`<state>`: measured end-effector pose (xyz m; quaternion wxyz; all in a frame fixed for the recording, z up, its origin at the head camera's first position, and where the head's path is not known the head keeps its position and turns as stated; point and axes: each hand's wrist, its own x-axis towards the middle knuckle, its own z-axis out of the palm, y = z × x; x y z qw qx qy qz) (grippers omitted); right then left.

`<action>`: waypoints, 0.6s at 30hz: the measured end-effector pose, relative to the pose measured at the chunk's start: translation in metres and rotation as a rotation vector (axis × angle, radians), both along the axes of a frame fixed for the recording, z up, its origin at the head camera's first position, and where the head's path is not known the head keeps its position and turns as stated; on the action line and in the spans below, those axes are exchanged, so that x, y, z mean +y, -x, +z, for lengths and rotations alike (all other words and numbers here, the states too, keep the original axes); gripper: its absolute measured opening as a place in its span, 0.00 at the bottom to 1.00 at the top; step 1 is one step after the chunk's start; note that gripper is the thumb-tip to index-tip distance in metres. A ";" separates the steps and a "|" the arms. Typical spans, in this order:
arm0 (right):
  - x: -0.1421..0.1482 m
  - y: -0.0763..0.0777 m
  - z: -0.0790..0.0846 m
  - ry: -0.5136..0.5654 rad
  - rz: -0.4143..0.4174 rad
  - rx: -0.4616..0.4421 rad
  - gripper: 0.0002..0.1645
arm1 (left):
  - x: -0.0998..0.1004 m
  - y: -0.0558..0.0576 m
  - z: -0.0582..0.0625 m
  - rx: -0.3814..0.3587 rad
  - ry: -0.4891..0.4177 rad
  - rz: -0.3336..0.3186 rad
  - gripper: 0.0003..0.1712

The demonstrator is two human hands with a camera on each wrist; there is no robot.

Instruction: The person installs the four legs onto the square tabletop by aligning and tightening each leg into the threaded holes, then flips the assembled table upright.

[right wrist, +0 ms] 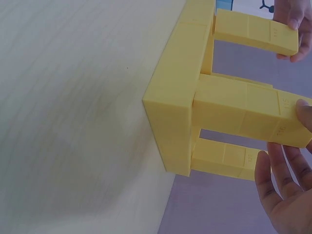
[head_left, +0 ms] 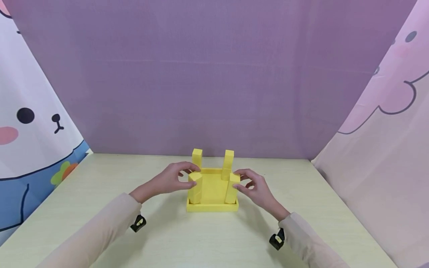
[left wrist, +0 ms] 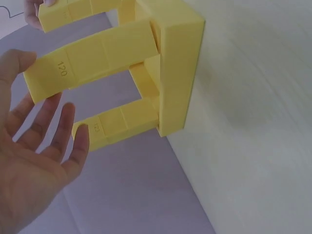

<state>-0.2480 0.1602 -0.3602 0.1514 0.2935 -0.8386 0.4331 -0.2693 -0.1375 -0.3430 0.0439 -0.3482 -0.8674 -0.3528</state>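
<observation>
A shallow yellow tray with a raised rim stands on the table, and a tall yellow block column rises at each corner. My left hand pinches the top of the near-left column between thumb and fingers. With my right hand I pinch the top of the near-right column. The far-left column and far-right column stand untouched behind. Seams divide the held left column into stacked blocks, its top one engraved with a number. The held right column has similar seams and engraving.
The pale wooden table extends around the tray. Behind it hangs a purple cloth, with cartoon-printed curtains at the sides. A dark wrist camera sits below each forearm.
</observation>
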 end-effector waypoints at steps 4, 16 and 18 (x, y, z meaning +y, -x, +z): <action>0.004 0.010 -0.012 0.001 -0.006 -0.004 0.22 | -0.003 0.003 0.002 -0.024 0.037 -0.038 0.21; 0.005 0.011 -0.013 -0.001 -0.002 -0.005 0.22 | 0.003 -0.005 -0.005 -0.015 -0.031 0.038 0.23; 0.003 0.006 -0.007 -0.002 -0.006 -0.013 0.22 | 0.004 -0.007 -0.008 0.001 -0.048 0.072 0.24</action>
